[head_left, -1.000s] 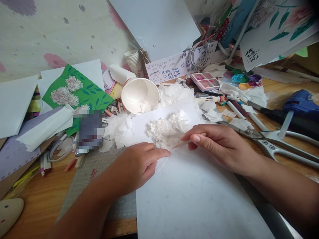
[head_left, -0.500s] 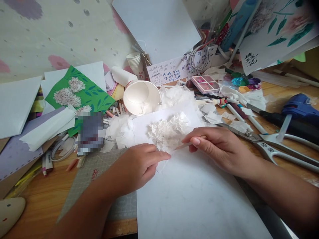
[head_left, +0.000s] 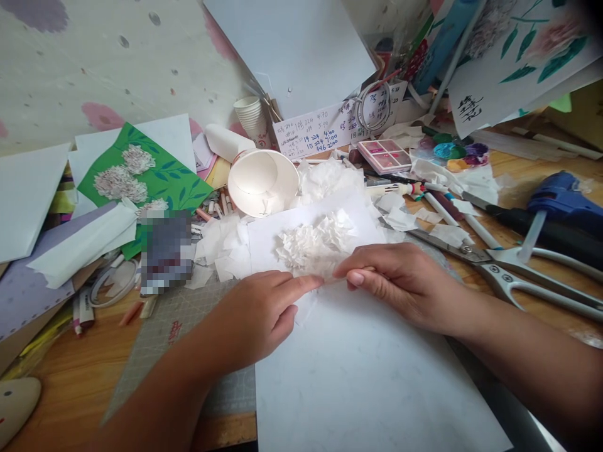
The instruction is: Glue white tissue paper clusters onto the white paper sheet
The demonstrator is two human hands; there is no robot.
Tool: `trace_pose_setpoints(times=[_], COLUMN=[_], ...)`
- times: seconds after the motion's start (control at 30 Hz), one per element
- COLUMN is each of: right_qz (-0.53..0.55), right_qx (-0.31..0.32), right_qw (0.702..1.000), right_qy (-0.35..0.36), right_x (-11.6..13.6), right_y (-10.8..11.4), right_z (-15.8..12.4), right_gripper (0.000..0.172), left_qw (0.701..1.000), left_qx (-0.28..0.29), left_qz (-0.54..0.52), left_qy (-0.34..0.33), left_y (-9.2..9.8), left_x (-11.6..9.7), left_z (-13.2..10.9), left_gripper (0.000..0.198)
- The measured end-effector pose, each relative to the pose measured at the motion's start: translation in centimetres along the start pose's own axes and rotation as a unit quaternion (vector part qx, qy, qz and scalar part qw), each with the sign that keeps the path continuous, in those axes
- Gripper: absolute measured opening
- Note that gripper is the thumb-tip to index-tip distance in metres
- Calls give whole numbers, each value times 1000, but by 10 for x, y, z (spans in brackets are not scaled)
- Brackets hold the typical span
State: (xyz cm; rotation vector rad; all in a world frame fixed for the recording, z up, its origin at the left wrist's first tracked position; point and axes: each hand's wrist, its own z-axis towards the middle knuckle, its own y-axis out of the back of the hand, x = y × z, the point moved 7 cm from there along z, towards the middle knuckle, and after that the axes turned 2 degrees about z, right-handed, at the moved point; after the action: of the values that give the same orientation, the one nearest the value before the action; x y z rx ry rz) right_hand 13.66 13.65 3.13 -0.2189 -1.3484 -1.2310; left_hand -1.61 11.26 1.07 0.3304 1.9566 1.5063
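A cluster of crumpled white tissue bits (head_left: pixel 315 246) sits on a white sheet of paper (head_left: pixel 367 370). My left hand (head_left: pixel 257 314) rests on the sheet with its index finger stretched out, the tip pressing a tissue piece at the cluster's near edge; the other fingers are curled. My right hand (head_left: pixel 400 282) is closed in a pinch on a thin pale stick (head_left: pixel 365 270), whose tip points at the same spot beside my left fingertip.
A tipped white paper cup (head_left: pixel 264 182) lies behind the cluster, with loose tissue squares (head_left: pixel 226 248) to its left. Large scissors (head_left: pixel 509 273) and a blue glue gun (head_left: pixel 563 207) lie at the right. A green card with tissue flowers (head_left: pixel 141 176) sits at the left.
My right hand has slid a little left, bringing the stick's tip closer to my left index finger. The left hand has hardly moved.
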Motion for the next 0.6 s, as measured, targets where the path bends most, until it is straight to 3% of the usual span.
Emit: trace_pose_setpoints(times=[0.17,0.3,0.53,0.6], right_qz=[3,0,14,21], right_qx=[-68,-76,9,7], right_qw=[998,997,1000,1000], right_qy=[-18,-24,-21,-21], right_x=[0,-1,-1,-1], right_y=[12,14,0,1], right_z=[-2,-2,0,0], right_gripper=[20,21,21,21], left_qw=[1000,1000,1000,1000], left_qx=[5,6,5,8], left_qz=[2,3,-8,-5], left_qy=[15,13,8,11], left_y=[-2,-1,0,-1], left_x=[2,1,2,2], left_z=[0,-1,0,0], left_gripper=[52,52,51,52])
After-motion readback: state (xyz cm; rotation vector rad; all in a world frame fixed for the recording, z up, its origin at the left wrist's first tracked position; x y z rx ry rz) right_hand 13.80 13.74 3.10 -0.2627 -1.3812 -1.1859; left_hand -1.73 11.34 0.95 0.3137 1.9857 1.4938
